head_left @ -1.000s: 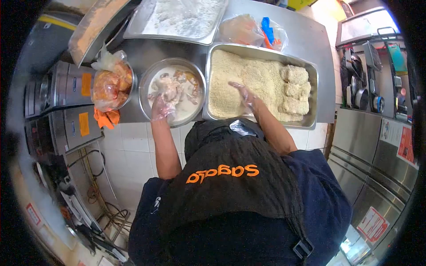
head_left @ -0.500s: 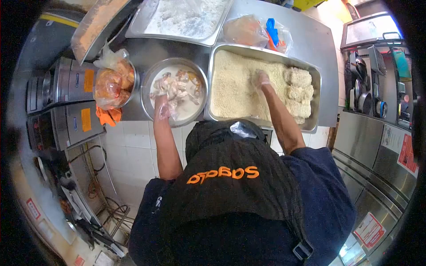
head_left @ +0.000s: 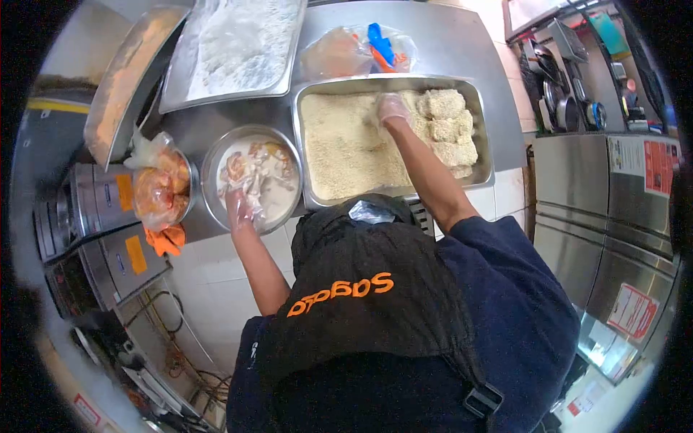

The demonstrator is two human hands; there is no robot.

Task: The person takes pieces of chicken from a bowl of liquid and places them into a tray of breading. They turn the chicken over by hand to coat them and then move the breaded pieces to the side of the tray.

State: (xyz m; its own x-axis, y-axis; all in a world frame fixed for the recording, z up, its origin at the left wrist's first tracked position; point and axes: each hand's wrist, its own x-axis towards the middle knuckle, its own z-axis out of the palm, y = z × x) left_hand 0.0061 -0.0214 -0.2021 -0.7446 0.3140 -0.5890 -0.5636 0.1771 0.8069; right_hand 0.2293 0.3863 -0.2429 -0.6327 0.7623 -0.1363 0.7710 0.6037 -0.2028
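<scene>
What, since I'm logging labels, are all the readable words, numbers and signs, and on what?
"Sagala", upside down, likely reading: black apron.
Orange print, plastic bag: unreadable.
White mark, navy shirt: blurred.
Orange stickers, blue marks, steel units: too small.
Red notices, white sheet: too small.

Bright, fairly even light leaves a soft sheen on the steel tabletop [head_left: 469, 50]. Strong fisheye distortion curves the edges into black, grainy corners.

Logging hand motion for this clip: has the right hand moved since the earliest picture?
Yes. Judged against the crumb tray, the right hand has shifted toward the far rim and closer to the coated pieces.
</scene>
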